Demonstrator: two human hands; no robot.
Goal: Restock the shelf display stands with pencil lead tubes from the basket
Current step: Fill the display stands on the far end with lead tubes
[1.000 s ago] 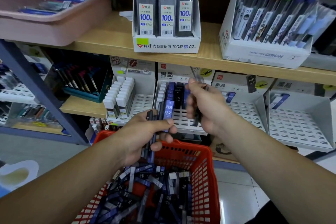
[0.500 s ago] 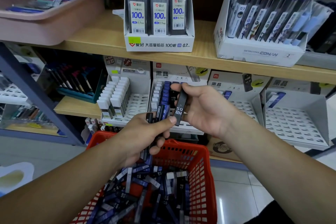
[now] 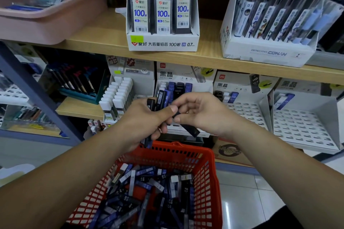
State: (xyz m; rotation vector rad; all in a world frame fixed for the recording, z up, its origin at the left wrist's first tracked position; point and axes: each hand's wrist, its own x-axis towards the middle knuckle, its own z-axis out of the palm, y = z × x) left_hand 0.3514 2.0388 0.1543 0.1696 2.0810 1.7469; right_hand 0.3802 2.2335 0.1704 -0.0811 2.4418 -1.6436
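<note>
A red plastic basket sits low in front of me, filled with several loose blue and black pencil lead tubes. My left hand grips a bundle of tubes above the basket's far rim. My right hand pinches one black tube, slanting down to the right and touching the bundle. Behind my hands, a white slotted display stand holds a few blue and black tubes in its back rows. Two stands to the right have mostly bare slots.
A stand of white-capped tubes is left of the middle stand. The upper wooden shelf carries a box of 100-lead packs, a Conan pen box and a pink tray. A blue shelf post stands at left.
My right hand has dropped from the stand to meet my left hand. The black tube it held upright now slants downward against the bundle.
</note>
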